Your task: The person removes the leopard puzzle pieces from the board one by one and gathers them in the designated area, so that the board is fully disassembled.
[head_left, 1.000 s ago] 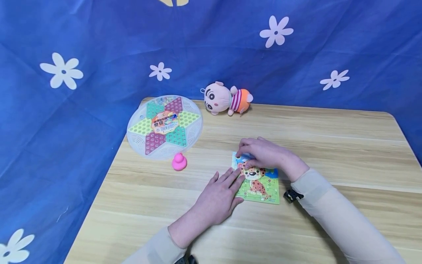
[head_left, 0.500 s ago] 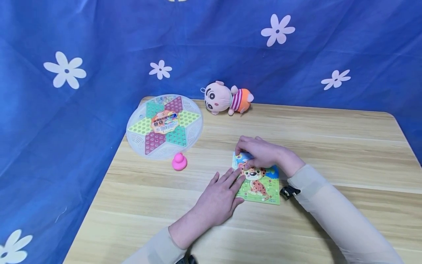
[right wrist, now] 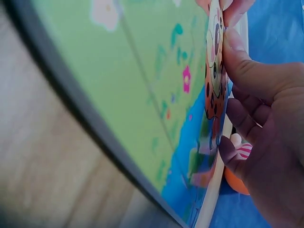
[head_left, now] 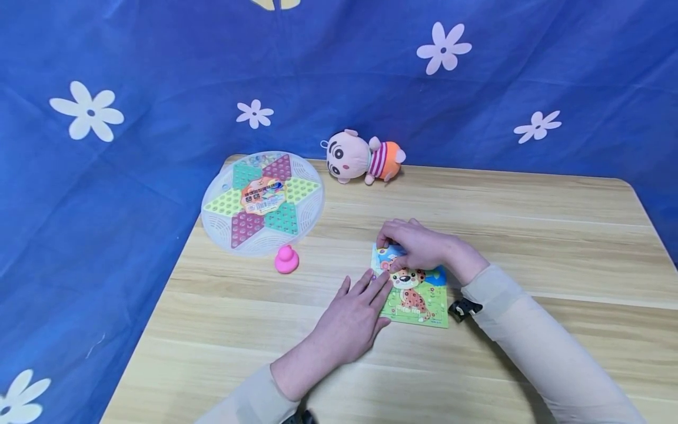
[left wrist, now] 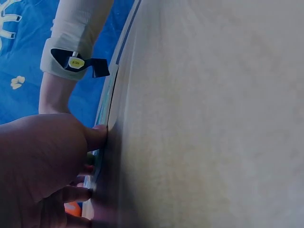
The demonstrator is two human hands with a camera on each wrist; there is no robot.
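Observation:
A square leopard puzzle lies flat on the wooden table. My left hand rests on the table with straight fingers touching the puzzle's left edge; in the left wrist view the left hand presses its fingertips against the thin board edge. My right hand sits curled over the puzzle's top-left corner. In the right wrist view the right hand pinches a puzzle piece with part of the leopard's face, held on edge against the green and blue puzzle board.
A round checkers board lies at the table's back left, with a pink toy duck in front of it. A plush doll lies at the back edge. Blue flowered cloth hangs behind and to the left. A black strap sits at my right wrist.
My right hand has drawn in a little over the puzzle's top-left corner. The left hand stays where it was against the left edge.

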